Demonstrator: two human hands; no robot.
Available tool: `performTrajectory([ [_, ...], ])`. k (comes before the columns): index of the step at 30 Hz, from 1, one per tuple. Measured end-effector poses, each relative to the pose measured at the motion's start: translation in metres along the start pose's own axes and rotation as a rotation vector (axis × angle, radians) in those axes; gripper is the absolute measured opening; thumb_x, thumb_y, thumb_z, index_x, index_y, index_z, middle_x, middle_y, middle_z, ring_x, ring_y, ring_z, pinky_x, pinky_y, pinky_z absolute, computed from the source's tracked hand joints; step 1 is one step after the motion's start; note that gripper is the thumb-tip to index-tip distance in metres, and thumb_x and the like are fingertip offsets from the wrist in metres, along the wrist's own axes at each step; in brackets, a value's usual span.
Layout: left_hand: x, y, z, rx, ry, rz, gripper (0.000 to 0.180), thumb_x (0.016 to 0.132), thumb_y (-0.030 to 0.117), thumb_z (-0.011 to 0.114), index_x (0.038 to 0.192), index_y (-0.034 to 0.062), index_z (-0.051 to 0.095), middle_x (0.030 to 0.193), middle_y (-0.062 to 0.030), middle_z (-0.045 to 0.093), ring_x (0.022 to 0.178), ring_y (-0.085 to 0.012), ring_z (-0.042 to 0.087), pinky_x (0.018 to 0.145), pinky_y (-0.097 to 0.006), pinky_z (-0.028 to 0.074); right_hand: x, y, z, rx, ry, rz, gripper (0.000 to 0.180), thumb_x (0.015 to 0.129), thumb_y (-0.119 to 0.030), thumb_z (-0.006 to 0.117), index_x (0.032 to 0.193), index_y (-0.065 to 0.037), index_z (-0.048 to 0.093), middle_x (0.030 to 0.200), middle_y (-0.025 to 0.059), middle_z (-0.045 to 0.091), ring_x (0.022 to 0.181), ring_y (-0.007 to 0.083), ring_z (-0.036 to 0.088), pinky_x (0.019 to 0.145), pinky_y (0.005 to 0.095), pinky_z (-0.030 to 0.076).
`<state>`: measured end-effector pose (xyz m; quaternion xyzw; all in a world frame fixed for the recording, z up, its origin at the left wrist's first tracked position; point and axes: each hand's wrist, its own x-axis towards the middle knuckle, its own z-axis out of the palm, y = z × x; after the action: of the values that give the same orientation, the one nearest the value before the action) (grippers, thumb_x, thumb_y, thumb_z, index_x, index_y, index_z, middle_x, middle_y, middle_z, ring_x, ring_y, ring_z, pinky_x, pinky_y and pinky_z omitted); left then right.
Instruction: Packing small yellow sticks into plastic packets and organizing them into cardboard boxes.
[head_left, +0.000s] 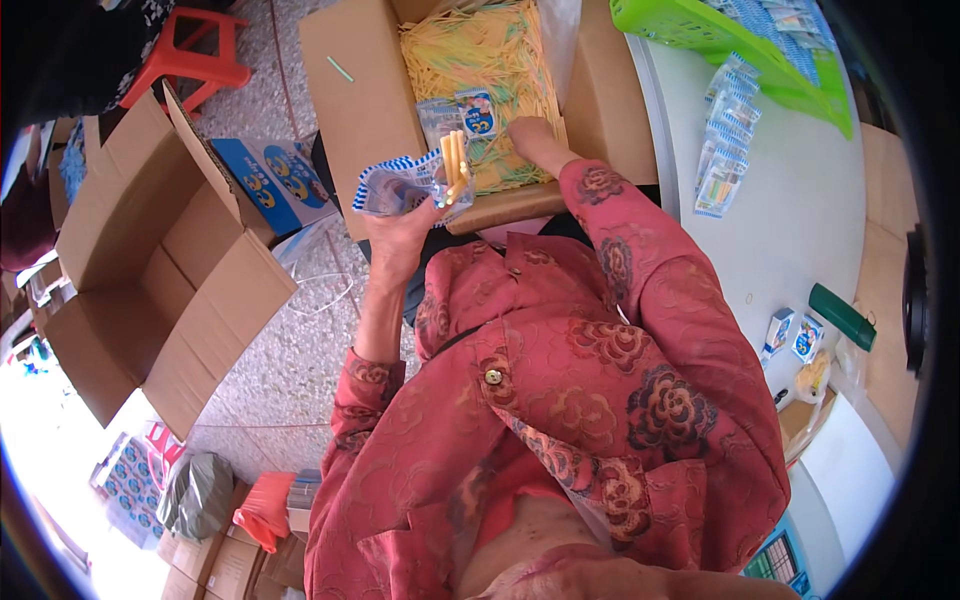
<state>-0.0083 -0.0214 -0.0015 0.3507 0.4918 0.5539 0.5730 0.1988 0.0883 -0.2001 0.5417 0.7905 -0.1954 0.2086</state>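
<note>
My left hand (397,240) is closed on clear plastic packets (392,188) with blue-and-white striped edges. A bundle of pale yellow sticks (454,160) stands up at the packets' right side, above my thumb. My right hand (535,140) reaches over the near right part of an open cardboard box (350,120). Its fingers are curled down at a heap of thin yellow, orange and green sticks (480,50); whether they grip any is hidden. Beside the left hand, a blue-and-white packet (475,113) lies on the heap. A single green stick (340,69) rests on the box's left flap.
At left stands another open cardboard box (170,250), with a blue printed carton (270,180) beside it. A white table (790,210) at right carries a strip of packets (727,130), a green basket (700,25) and a dark green case (842,316). A red stool (195,55) is far left.
</note>
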Motion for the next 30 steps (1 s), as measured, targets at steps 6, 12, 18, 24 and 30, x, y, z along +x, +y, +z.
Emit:
performTrajectory([
  [6, 0.000, -0.001, 0.001, -0.009, -0.027, -0.026, 0.025, 0.071, -0.001, 0.068, 0.092, 0.0032, 0.056, 0.088, -0.0026, 0.059, 0.078, -0.0093, 0.055, 0.069, -0.024, 0.047, 0.008, 0.006, 0.015, 0.079, 0.047, 0.027, 0.017, 0.070, -0.010, 0.056, 0.085, -0.007, 0.064, 0.089, 0.0148, 0.062, 0.085, 0.0312, 0.061, 0.070, 0.0392, 0.050],
  [12, 0.003, 0.001, 0.009, -0.007, -0.040, -0.097, 0.033, 0.065, -0.013, 0.065, 0.094, -0.0012, 0.053, 0.094, -0.0082, 0.059, 0.085, -0.0159, 0.058, 0.077, -0.029, 0.048, -0.006, 0.038, -0.025, 0.376, 0.279, -0.070, 0.017, 0.071, -0.012, 0.058, 0.080, 0.001, 0.063, 0.072, 0.0153, 0.063, 0.071, 0.0298, 0.062, 0.059, 0.0356, 0.049],
  [18, 0.009, -0.013, 0.017, -0.010, -0.095, -0.010, 0.024, 0.071, -0.001, 0.067, 0.093, 0.0002, 0.057, 0.087, -0.0033, 0.060, 0.077, -0.0095, 0.056, 0.068, -0.024, 0.047, -0.161, 0.005, -0.207, 1.401, 0.474, -0.238, 0.010, 0.083, -0.012, 0.057, 0.083, -0.004, 0.062, 0.073, -0.0011, 0.058, 0.063, 0.0024, 0.050, 0.055, 0.0178, 0.040],
  [24, 0.008, 0.002, 0.045, 0.022, -0.169, 0.006, 0.023, 0.070, 0.002, 0.068, 0.092, -0.0009, 0.059, 0.085, -0.0033, 0.061, 0.074, -0.0091, 0.056, 0.067, -0.024, 0.047, -0.209, -0.029, -0.221, 1.181, 0.584, -0.489, 0.008, 0.074, -0.006, 0.066, 0.079, -0.002, 0.061, 0.076, -0.0014, 0.056, 0.061, 0.0028, 0.044, 0.052, 0.0175, 0.034],
  [30, 0.006, 0.012, 0.054, 0.083, -0.241, -0.009, 0.024, 0.069, 0.001, 0.068, 0.091, -0.0009, 0.058, 0.086, -0.0041, 0.061, 0.074, -0.0090, 0.056, 0.066, -0.024, 0.047, -0.212, -0.031, -0.202, 0.920, 0.682, -0.512, 0.012, 0.071, -0.007, 0.068, 0.080, -0.004, 0.061, 0.090, -0.0008, 0.051, 0.067, 0.0053, 0.041, 0.057, 0.0195, 0.035],
])
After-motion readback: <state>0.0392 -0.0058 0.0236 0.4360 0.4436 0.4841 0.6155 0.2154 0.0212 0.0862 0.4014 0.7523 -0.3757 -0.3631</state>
